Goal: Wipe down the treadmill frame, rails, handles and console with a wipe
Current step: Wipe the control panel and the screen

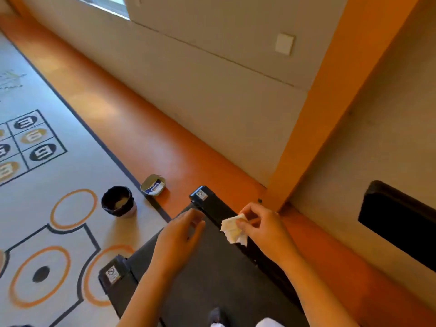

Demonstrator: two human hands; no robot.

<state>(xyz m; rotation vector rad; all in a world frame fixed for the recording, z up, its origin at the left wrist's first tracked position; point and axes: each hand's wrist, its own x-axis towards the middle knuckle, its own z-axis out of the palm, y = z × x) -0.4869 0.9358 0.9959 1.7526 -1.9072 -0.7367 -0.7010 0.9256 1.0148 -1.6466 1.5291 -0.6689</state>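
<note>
Wipe [232,228], crumpled, pinched in right hand [262,225] just above side rail [217,207] of treadmill [188,291]; rail's long axis running away toward far end cap [200,194]. Slack left hand [179,234], gripping nothing, over belt [217,260] alongside. Right hand nearer to rail.

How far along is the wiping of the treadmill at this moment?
Done: hard to say; something pale, perhaps a used wipe, lies in the black bin. In hand: the right hand pinches a white wipe over the treadmill's side rail, the left hand open beside it. Left: no surface shows as wiped; handles and console are out of view.
</note>
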